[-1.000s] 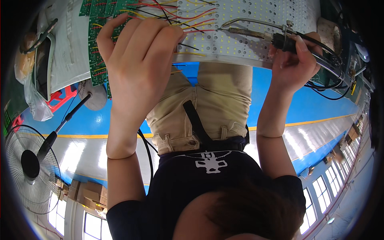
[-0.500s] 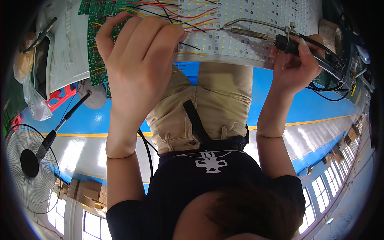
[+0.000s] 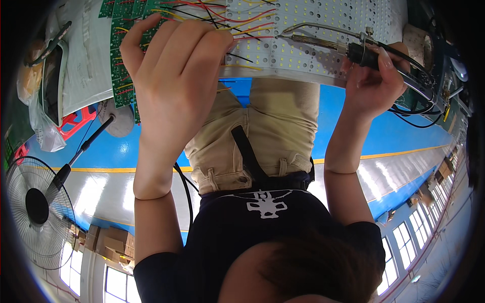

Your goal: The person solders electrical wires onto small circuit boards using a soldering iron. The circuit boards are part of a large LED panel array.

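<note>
My left hand [image 3: 174,76] is closed in a pinch at the near side of the work, with its fingertips partly hidden behind the knuckles. From that pinch a red wire [image 3: 252,37] runs right to the white LED boards [image 3: 303,60]. My right hand [image 3: 374,88] grips a soldering iron [image 3: 359,54] by its black handle. Alongside the iron runs a thin curved metal tube [image 3: 323,27], and both end close to the red wire's tip. Left of the LED boards, partly under my left hand, lie green circuit boards [image 3: 120,63] with red, yellow and black wires.
A phone-like dark device [image 3: 51,83] and a clear plastic bag [image 3: 48,132] are at the left table edge. A standing fan [image 3: 38,206] and a red stool [image 3: 78,125] are lower left. Black cables [image 3: 419,108] hang at the right edge.
Almost nothing differs. My right hand and the soldering iron's handle have shifted very slightly; the tip stays at the same place, and my left hand keeps its pinch.
</note>
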{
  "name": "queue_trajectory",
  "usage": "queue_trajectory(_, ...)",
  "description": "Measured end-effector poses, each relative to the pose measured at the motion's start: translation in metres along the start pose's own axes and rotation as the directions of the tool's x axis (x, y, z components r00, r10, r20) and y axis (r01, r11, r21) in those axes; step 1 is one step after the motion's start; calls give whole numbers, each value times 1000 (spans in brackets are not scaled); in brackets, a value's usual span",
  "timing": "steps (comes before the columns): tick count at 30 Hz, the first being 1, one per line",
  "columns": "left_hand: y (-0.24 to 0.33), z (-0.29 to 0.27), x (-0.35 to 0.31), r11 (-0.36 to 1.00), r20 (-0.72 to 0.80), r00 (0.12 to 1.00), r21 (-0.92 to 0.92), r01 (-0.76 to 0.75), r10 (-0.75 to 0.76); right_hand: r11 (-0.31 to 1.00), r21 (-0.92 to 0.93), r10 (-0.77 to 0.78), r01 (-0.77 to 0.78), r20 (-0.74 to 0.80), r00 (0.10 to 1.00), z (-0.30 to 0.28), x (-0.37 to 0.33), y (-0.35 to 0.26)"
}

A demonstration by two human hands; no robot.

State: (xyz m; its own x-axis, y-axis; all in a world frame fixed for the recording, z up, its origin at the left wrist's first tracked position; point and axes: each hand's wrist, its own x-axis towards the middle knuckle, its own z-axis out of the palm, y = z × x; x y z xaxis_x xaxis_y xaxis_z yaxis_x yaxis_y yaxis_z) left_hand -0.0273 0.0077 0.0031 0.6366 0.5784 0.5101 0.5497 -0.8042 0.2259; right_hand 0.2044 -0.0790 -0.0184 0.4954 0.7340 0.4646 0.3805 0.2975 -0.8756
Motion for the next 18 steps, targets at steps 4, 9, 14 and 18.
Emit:
queue_trajectory(4, 0, 2, 0, 1000, -7, 1000, -7, -5, 5, 983, 118, 149, -138, -89, 985, 5, 2, -12)
queue_trajectory(9, 0, 0, -1, 1000, 1, 1000, -7, 1, -1, 881, 373, 354, -292, -108, 929, 8, 7, -15)
queue_trajectory(14, 1, 1, 0, 1000, 5, 1000, -9, 3, -3, 899, 333, 333, -285, -97, 938, 5, 5, -14)
queue_trajectory(18, 0, 0, 0, 1000, -2, 1000, -13, -1, 1, 889, 357, 332, -288, -68, 941, 2, 4, -12)
